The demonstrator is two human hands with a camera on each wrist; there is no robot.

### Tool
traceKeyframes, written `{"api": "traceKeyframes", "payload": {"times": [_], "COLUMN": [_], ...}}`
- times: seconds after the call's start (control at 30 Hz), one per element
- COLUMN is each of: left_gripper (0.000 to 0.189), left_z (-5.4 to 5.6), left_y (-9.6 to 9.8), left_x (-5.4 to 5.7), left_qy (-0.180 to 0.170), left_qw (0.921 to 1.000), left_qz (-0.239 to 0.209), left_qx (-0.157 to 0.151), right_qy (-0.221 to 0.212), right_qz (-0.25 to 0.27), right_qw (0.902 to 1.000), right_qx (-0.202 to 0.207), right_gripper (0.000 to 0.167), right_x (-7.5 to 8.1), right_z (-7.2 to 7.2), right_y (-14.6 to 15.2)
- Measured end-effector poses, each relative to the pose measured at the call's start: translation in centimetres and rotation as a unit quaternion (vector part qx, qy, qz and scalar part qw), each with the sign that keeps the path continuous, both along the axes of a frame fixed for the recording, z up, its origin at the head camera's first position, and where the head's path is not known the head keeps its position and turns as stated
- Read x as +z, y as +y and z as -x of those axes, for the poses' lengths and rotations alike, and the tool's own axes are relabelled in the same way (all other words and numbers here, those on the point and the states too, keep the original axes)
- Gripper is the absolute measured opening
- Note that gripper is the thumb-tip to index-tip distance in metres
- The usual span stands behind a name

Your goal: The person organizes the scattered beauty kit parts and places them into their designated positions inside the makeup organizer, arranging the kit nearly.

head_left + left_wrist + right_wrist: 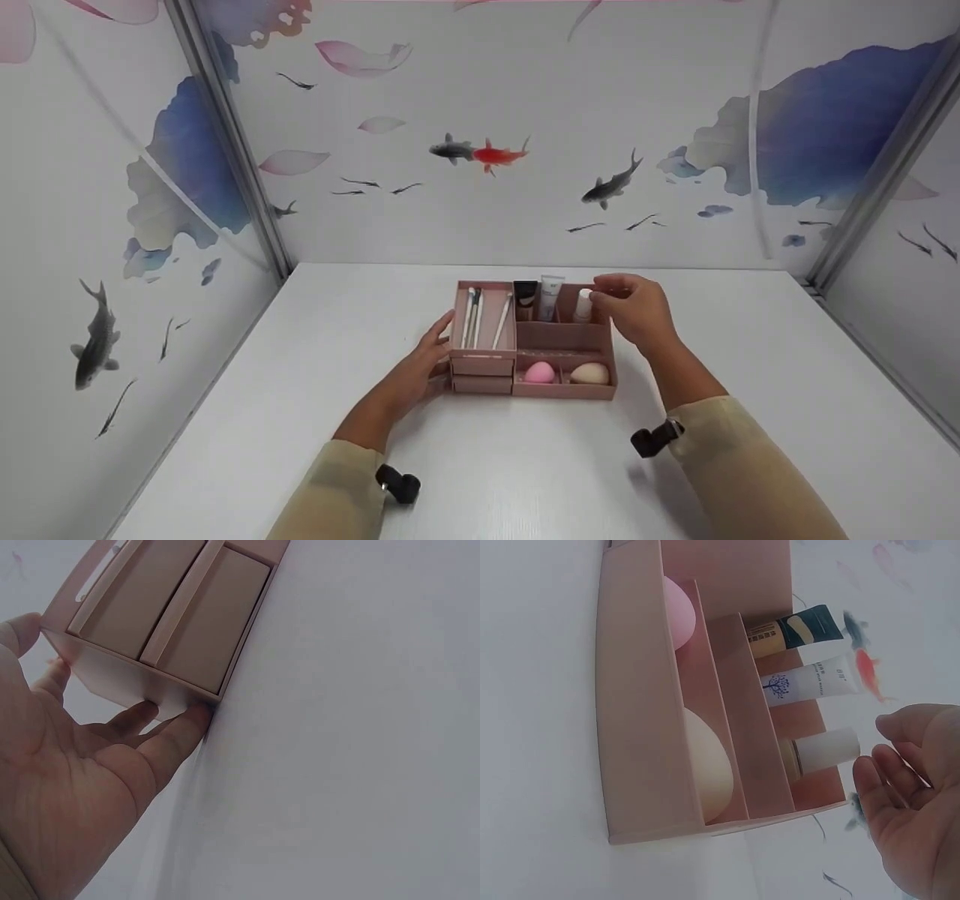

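A pink cosmetics organizer (562, 391) stands on the white table. My left hand (411, 373) rests its fingertips on the organizer's left side, beside the two drawers (206, 619). Just off the white cap of a small bottle (826, 750) in the back right compartment, my right hand (922, 795) has loosely bent fingers and grips nothing. Left of that bottle stand a white tube (810, 681) and a dark-ended tube (795, 630). In the front compartments sit a pink makeup sponge (539, 373) and a beige makeup sponge (590, 373). Several slim brushes (472, 319) lie in the left top tray.
White table surface (315, 330) extends around the organizer. Behind it rises a wall panel (480, 217) printed with fish and petals, with more panels at both sides. Metal posts (225, 135) mark the corners. Small black cameras (657, 438) sit on both wrists.
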State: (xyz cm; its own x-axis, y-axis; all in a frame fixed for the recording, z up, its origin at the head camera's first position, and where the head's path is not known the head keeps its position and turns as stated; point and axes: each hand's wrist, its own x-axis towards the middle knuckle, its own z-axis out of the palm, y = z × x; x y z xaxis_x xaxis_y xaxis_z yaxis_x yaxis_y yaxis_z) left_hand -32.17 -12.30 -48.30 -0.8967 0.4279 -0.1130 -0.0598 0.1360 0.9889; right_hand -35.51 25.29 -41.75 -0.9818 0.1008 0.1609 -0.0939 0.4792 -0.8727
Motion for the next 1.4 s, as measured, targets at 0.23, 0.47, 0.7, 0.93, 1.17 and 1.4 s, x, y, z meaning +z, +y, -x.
{"api": "traceKeyframes", "payload": {"times": [0.23, 0.47, 0.7, 0.93, 1.17, 1.4], "left_gripper": [0.055, 0.055, 0.055, 0.052, 0.053, 0.054], "left_z": [0.0, 0.1, 0.0, 0.1, 0.3, 0.3], "left_y": [0.0, 0.1, 0.1, -0.1, -0.2, -0.1], "left_x": [-0.1, -0.3, -0.1, -0.1, 0.0, -0.1], "left_qy": [0.004, 0.006, 0.000, -0.007, -0.008, -0.004], "left_qw": [1.0000, 1.0000, 1.0000, 0.9999, 1.0000, 0.9999], "left_qz": [-0.002, -0.004, -0.008, -0.007, -0.001, 0.004], "left_qx": [-0.001, -0.003, -0.006, -0.005, 0.004, 0.010], "right_qy": [-0.003, 0.004, 0.017, 0.014, 0.020, 0.005], "right_qz": [0.034, 0.049, 0.046, 0.045, 0.049, 0.049], "right_qw": [0.9994, 0.9986, 0.9983, 0.9985, 0.9983, 0.9983], "right_qx": [-0.008, -0.021, -0.031, -0.026, -0.025, -0.032], "right_gripper": [0.038, 0.037, 0.041, 0.041, 0.041, 0.044], "right_x": [0.2, 0.0, -0.6, -1.3, -1.5, -1.5], "right_z": [-1.3, -2.5, -3.3, -3.1, -2.9, -3.2], "right_y": [-0.2, 0.2, 1.4, 2.2, 2.4, 3.0]}}
